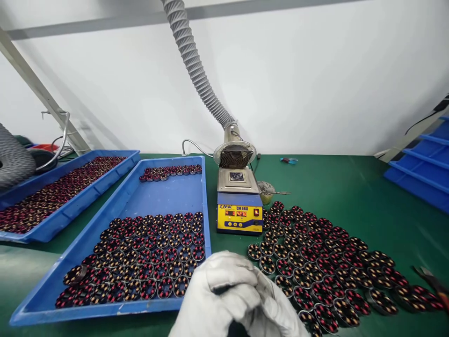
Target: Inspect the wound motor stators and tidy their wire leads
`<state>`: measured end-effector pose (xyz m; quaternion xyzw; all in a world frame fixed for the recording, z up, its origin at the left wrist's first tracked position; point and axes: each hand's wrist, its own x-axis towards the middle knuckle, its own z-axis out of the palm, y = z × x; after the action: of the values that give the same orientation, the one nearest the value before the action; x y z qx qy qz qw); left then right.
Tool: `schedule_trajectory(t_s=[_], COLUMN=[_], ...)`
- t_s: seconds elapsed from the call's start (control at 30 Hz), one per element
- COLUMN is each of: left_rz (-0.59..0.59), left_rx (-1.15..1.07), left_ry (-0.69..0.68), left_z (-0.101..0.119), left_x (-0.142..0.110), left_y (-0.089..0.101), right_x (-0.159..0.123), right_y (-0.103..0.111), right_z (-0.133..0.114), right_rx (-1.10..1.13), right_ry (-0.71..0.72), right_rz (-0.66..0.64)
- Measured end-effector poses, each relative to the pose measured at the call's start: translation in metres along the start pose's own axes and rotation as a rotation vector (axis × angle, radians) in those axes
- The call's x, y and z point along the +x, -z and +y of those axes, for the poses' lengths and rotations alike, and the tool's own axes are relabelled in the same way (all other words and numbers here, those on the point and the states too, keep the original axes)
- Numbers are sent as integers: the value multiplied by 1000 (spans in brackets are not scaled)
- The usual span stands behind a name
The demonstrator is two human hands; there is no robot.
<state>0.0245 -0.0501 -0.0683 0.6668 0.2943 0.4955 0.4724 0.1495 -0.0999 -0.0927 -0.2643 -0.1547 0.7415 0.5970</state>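
Observation:
My left hand (213,290) and my right hand (275,304), both in white gloves, are pressed together at the bottom middle, fingers curled. A dark patch shows low between them, but whatever they hold is hidden. Left of them, a blue tray (206,187) carries rows of small round motor stators (143,255) with red and copper-coloured coils. More such stators (315,257) lie in a wide spread to the right of my hands. Beyond my hands stands a solder pot (240,213) with a yellow front panel and lit red digits.
A second blue tray (31,234) full of small red and copper-coloured parts lies far left. A grey hose (196,65) ends in a round hood behind the solder pot. Beside it sits a small tub (266,192). Pliers (433,281) and stacked blue trays (421,164) are at right.

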Motion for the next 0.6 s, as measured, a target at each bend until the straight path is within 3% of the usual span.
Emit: schedule_trajectory(t_s=[0.1, 0.2, 0.33, 0.47, 0.6], left_rz=[114, 188, -2, -38, 176], left_rx=[72, 76, 7, -2, -97], left_ry=[-106, -44, 182, 132, 33], left_z=[1, -3, -3, 4, 3], left_x=[2, 3, -1, 2, 7], left_y=[0, 12, 17, 1, 3], right_x=[3, 3, 2, 3, 2], right_y=[2, 4, 1, -8, -9], right_z=[3, 2, 2, 2, 0], right_rx=[1, 14, -7, 4, 94], right_ry=[-7, -21, -1, -3, -106], right_rz=[5, -21, -23, 2, -57])
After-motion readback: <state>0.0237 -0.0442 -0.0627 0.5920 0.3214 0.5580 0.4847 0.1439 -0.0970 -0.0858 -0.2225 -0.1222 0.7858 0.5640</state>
